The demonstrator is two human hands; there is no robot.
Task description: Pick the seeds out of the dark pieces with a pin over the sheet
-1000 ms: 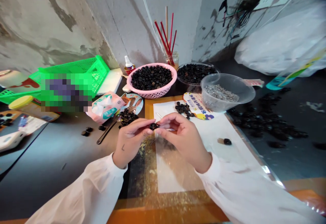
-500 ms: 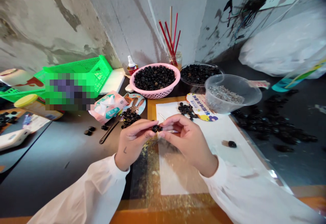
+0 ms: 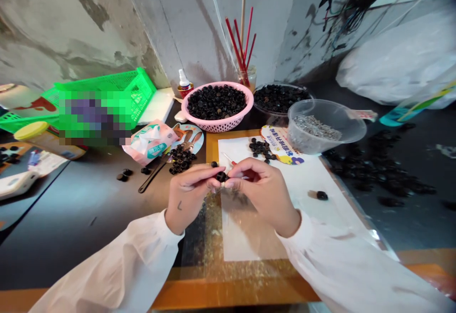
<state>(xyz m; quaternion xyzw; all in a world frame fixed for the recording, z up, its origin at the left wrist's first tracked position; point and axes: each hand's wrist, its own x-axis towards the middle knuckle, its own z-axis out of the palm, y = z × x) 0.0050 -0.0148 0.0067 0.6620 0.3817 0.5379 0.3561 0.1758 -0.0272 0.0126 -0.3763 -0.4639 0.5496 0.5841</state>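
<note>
Betw. the fingertips of both hands, right where they meet, is a small black pc (image 3: 221, 176). L hand (image 3: 188, 198) is nearly closed, thumb & fingers pinching the pc from its side; R hand (image 3: 270, 193) is curled in, thumb & index tips close together on the pc's other side. Thin red-&-silver rod (image 3: 233, 163) pokes up just past the R index finger; can't tell if R hand grips it. 2nd black pc (image 3: 214, 164) shows just beyond the L fingertips, can't tell if held.

Under R hand: white sheet (image 3: 240, 244), on a worn brown board (image 3: 213, 241). On the sheet, out to R of R hand, a lone pc (image 3: 322, 195). Just beyond L hand, heap of black pcs (image 3: 181, 159) w/ a long dark tool (image 3: 152, 178) nr it; farther L, some loose pcs (image 3: 124, 175). Beyond R hand, a smaller cluster (image 3: 259, 148) by a printed card (image 3: 285, 149). Well R of R hand, dark scatter (image 3: 381, 170).

Past the L heap, tissue pack (image 3: 151, 142). Farther off, straight ahead of the hands: pink basket (image 3: 217, 124) full of black pcs; to its R, clear tub (image 3: 276, 119) w/ more, then clear bowl (image 3: 302, 145) w/ metal bits (image 3: 315, 128). Far L, green crate (image 3: 103, 78); at back, jar (image 3: 252, 76) w/ red sticks (image 3: 232, 42).
</note>
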